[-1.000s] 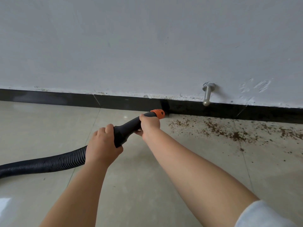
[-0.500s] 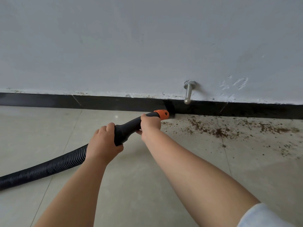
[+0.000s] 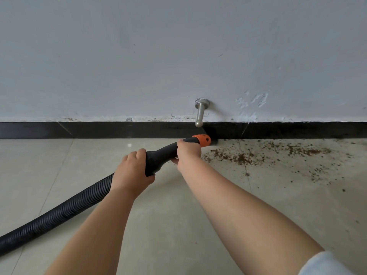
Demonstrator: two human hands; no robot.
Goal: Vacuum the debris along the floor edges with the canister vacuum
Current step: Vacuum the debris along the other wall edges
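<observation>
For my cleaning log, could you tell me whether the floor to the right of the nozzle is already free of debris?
No, brown debris lies scattered on the floor tiles right of the orange nozzle end.

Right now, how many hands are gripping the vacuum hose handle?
2. The left hand grips the black handle's rear, by the ribbed hose; the right hand grips nearer the orange collar at the baseboard.

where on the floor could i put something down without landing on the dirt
Free: the bare tiles left of the hose, up to the black skirting, and the tiles between the two forearms. Crowded: right of the orange nozzle collar, where brown debris is strewn along the skirting.
</observation>
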